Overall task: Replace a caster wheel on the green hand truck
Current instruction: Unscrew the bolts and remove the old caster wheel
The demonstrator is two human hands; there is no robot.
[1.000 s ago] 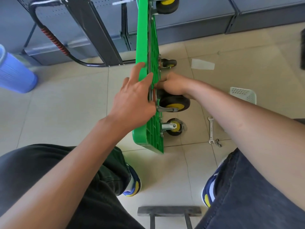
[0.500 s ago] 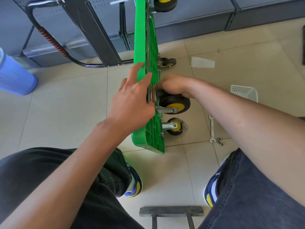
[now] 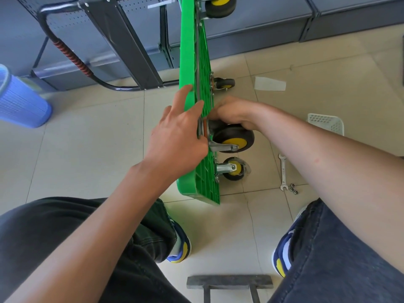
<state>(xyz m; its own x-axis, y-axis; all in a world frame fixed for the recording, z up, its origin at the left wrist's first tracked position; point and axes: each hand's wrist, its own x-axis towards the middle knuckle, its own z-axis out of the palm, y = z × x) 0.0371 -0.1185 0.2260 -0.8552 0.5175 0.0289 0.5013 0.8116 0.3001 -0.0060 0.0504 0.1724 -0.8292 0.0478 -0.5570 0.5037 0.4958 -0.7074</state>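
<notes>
The green hand truck (image 3: 192, 51) stands on its edge on the tiled floor, its ribbed underside facing right. A black caster wheel (image 3: 234, 139) with a yellow hub sits against that underside at mid height. My right hand (image 3: 231, 112) is closed over the top of this caster and its bracket. My left hand (image 3: 179, 136) lies flat on the deck's left face and edge, fingers spread, thumb near the caster's mounting plate. Another caster (image 3: 232, 169) is mounted just below, a smaller one (image 3: 224, 83) above, and one more (image 3: 220, 6) at the top.
A wrench (image 3: 283, 171) and several nuts (image 3: 293, 188) lie on the floor to the right. A white basket (image 3: 325, 122) sits further right, a blue bin (image 3: 19, 101) at left. The truck's black handle (image 3: 72, 55) leans toward grey cabinets (image 3: 262, 25). A metal bar (image 3: 229, 281) lies between my feet.
Hardly anything moved. My left hand shifted slightly on the deck edge, and my right hand stays closed on the caster.
</notes>
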